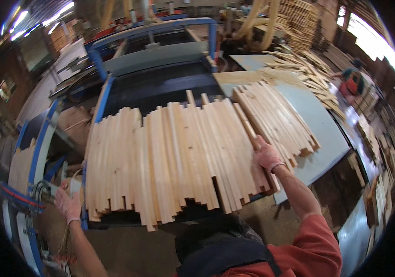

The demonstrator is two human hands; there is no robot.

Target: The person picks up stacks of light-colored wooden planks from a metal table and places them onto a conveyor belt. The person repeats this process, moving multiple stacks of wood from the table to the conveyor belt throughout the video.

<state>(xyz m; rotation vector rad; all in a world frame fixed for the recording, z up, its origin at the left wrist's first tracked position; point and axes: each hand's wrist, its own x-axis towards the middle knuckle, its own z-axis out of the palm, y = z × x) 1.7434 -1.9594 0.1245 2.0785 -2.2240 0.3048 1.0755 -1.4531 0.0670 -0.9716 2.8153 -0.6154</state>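
Note:
A wide row of pale wooden strips (160,157) lies side by side on the dark belt (160,87) of a blue-framed machine, their near ends uneven. My right hand (269,156), in a thin whitish glove, is closed on a wooden strip (246,121) at the right edge of this row. Just right of it, a second stack of strips (276,120) rests on a grey side table (319,134). Also gloved, my left hand (68,205) is beside the machine's left side, fingers stretched out against a small grey box (74,185).
A blue crossbar with a grey plate (158,57) spans the belt ahead. Loose strips (303,69) are heaped at the far right, before tall stacked wood (296,23). Another person (352,83) is at the right. Blue-framed equipment (40,143) stands at my left.

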